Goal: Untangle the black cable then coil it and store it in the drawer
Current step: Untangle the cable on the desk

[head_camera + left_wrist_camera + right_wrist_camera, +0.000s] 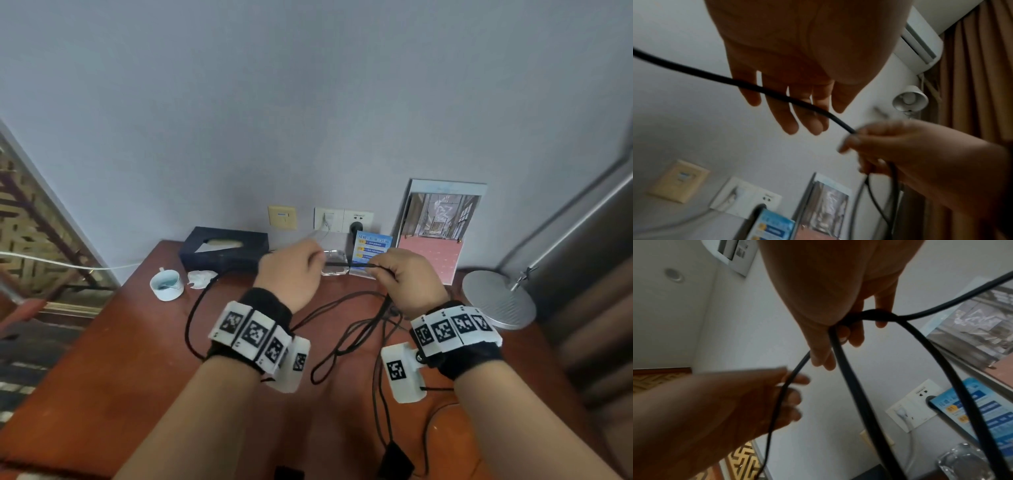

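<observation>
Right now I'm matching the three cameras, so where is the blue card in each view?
Head: card centre, at the wall.
Left wrist: card at the bottom edge, left of centre.
Right wrist: card lower right, behind the cable.
Shared landmark: the white socket beside it.

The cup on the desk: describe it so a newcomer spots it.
A reddish desk stands against the grey wall, a dark tissue box at its far left. The cup sits before the box's left end, left of a crumpled tissue: the only white round vessel, bluish inside.
</observation>
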The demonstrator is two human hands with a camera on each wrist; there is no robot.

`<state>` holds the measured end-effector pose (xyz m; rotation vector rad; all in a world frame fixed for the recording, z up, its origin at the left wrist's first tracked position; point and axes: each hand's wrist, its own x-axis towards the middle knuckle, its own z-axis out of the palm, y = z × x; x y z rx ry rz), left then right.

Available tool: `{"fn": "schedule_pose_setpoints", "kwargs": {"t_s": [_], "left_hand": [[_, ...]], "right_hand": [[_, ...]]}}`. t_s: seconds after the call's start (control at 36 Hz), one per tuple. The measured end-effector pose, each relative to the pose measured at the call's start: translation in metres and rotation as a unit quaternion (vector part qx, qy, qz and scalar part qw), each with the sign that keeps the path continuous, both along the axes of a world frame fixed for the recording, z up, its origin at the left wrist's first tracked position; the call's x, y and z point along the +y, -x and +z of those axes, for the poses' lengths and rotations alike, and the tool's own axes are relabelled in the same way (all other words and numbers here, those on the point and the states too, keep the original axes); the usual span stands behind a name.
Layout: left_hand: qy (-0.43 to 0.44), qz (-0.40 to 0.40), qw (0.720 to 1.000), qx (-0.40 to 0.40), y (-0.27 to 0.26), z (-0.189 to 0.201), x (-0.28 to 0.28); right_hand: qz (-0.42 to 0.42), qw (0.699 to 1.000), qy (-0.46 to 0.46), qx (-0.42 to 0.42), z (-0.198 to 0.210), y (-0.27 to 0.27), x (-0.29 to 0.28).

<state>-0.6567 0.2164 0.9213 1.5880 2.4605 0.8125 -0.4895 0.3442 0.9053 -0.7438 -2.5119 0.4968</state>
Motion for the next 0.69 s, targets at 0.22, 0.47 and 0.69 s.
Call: {"fn": "schedule_pose_setpoints", "kwargs": {"t_s": [0.22,0.47,0.69], "left_hand": [[-0.028,-0.070,0.996,-0.053,-0.037,-0.004,0.016],[-0.045,-0.060,0.996,-0.042,-0.022,0.000,0.007],[-0.028,-0.063,0.997,-0.015,-0.017,0.005,0.005]], "right_hand": [[0.035,0.999,-0.012,0.000,0.006,0.016,-0.018],[-0.103,0.994,0.021,-0.004,0.008,0.000,-0.012],[-0.149,0.970,0.129,0.141,0.009,-0.015,0.001]]}}
